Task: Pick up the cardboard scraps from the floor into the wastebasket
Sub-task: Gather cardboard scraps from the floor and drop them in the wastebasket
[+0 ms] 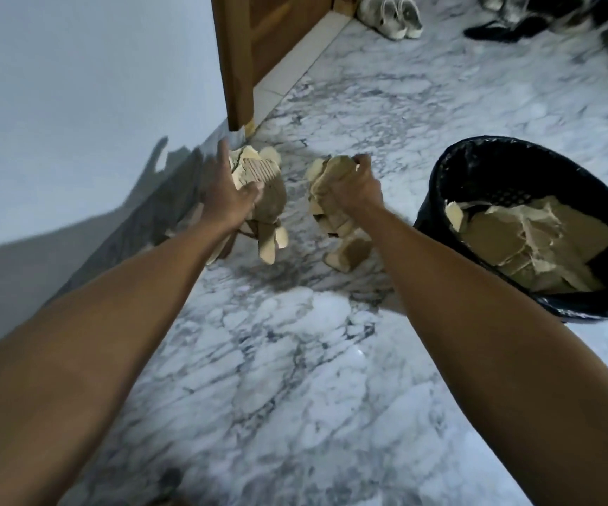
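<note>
Two bare forearms reach forward over the marble floor (295, 378), filling the lower corners of the view. The left hand (227, 199) presses a bundle of cardboard scraps (262, 184) from the wall side, its fingers (222, 155) fairly straight along the bundle's far edge and the thumb hooked over its near face; loose pieces hang below the palm. The right hand (355, 188) has its fingers curled tight around a second clump of scraps (326, 184), with more pieces dangling under the wrist. Whether the lowest pieces touch the floor cannot be told. The two bundles sit near each other, apart.

The black wastebasket (441, 184) stands just right of the right forearm, tilted toward the camera, already holding torn cardboard (521, 242). Left, a pale wall (76, 104) runs close beside the left hand, ending at a wooden door frame (238, 67). Open floor stretches ahead to a pair of shoes (392, 18).
</note>
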